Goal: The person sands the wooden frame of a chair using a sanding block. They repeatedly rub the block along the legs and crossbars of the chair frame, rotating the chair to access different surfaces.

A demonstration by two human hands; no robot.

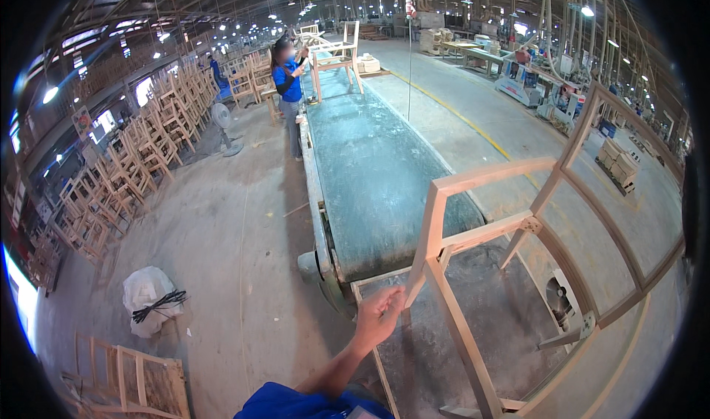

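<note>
My left hand (379, 317) reaches up from the lower edge with its fingers curled closed. Its fingertips are right at the front leg of an unfinished wooden armchair frame (438, 215); whether they grip the leg or something small is hidden. The chair frame has a curved open back, an armrest and bare seat rails with no seat. It stands tilted in the view over a dark, dusty platform (473, 301) at the end of a green conveyor belt (384, 175). My right hand is out of view.
A person in blue (287, 82) stands left of the belt by another chair frame (336, 55). Stacked chair frames (148, 134) line the left side. A standing fan (224, 127), a white sack (150, 301) and a wooden frame piece (133, 378) are on the floor.
</note>
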